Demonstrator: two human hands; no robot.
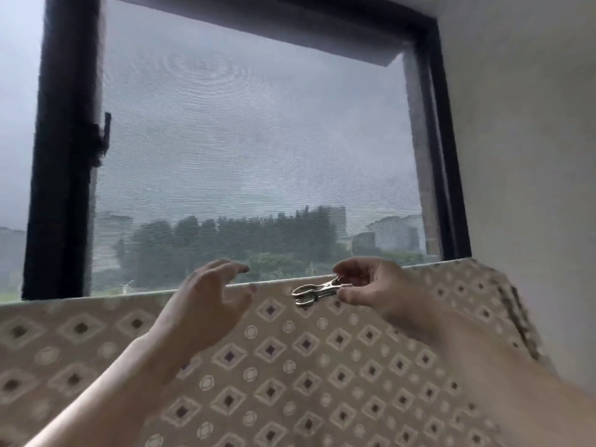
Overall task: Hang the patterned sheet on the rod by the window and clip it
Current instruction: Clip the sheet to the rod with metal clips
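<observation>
We had the patterned sheet [290, 366] draped over the rod, its folded top edge running across the lower part of the window [242, 140] from the left side up to the right corner, where the cloth dropped away beside the wall [532, 156]. The rod itself was hidden under the fold, so we could not see it.

We judged the sheet soft, light and limp, likely to slide along or off a smooth rod if left loose; the best place to take hold seemed the doubled cloth right at the top edge, where the rod backs it.

Our right hand [377, 285] pinched the handle end of a metal clip [314, 291] between thumb and fingers, the clip lying almost level with its jaws pointing left, just below the top edge and over the cloth. Whether the jaws were parted we could not tell.

Our left hand [209, 304] hovered at the top edge just left of the clip, fingers curled loosely and spread, holding nothing; the fingertips [242, 268] reached just over the fold.
</observation>
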